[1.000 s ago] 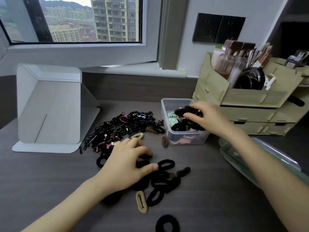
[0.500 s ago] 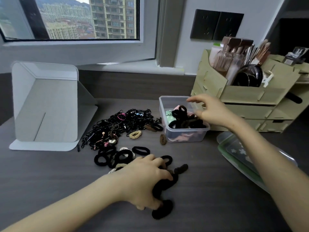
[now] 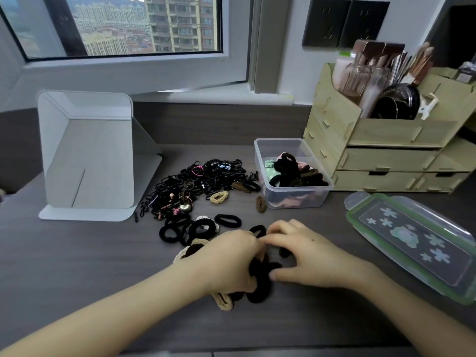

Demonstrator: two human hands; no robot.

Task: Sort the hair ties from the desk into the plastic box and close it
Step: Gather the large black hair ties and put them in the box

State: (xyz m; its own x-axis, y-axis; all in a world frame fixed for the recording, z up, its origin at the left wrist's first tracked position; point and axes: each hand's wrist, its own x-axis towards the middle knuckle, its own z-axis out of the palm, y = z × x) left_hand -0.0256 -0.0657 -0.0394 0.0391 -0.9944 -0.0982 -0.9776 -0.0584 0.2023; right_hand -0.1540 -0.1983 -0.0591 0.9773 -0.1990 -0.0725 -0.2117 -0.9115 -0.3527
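A clear plastic box [image 3: 262, 161] stands open at mid-desk, part filled with black, brown, green and pink hair ties [image 3: 296, 173]. Its green-rimmed lid [image 3: 412, 240] lies flat to the right. A heap of thin black ties [image 3: 195, 181] spreads left of the box, with thick black ties [image 3: 198, 228] in front of it. My left hand [image 3: 229, 261] is closed around a bunch of thick black ties [image 3: 260, 284] near the desk's front. My right hand [image 3: 306, 253] meets it from the right, fingers curled onto the same bunch. A beige tie [image 3: 222, 301] lies under my left hand.
A white folding mirror stand [image 3: 87, 155] sits at the left. A wooden organiser [image 3: 386, 140] with drawers, brushes and bottles stands behind the box at the right. The dark desk [image 3: 77, 266] runs to the window wall.
My right hand has left the box and come down to the ties by my left hand. My left hand keeps its bunch and has shifted slightly right.
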